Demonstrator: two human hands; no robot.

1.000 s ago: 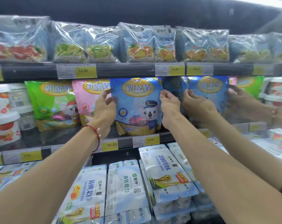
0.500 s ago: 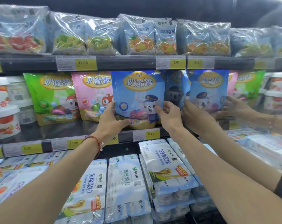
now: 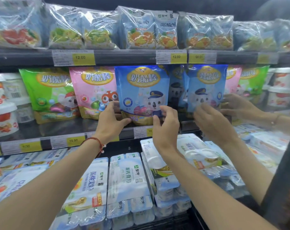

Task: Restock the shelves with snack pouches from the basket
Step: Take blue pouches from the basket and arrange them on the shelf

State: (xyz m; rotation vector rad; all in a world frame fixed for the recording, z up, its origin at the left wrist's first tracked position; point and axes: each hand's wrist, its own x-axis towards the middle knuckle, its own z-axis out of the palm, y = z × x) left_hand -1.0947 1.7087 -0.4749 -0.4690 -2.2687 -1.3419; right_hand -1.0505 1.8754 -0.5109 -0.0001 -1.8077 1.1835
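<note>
A blue snack pouch (image 3: pixel 141 90) with a koala in a cap stands upright on the middle shelf (image 3: pixel 61 128), between a pink pouch (image 3: pixel 94 90) and the shelf's right end. A green pouch (image 3: pixel 48 92) stands left of the pink one. My left hand (image 3: pixel 111 123) grips the blue pouch's lower left corner, thumb across the front. My right hand (image 3: pixel 165 125) pinches its lower right corner with curled fingers. The basket is out of view.
A mirrored side wall (image 3: pixel 207 90) on the right repeats the blue pouch and both hands. Clear-wrapped bags (image 3: pixel 137 30) fill the top shelf. White tubs (image 3: pixel 3 105) stand at the far left. Yogurt multipacks (image 3: pixel 127 180) lie stacked below my forearms.
The blue pouch has gone back and down onto the middle shelf. Both hands slid from its sides to its bottom corners, and the right hand's fingers have loosened.
</note>
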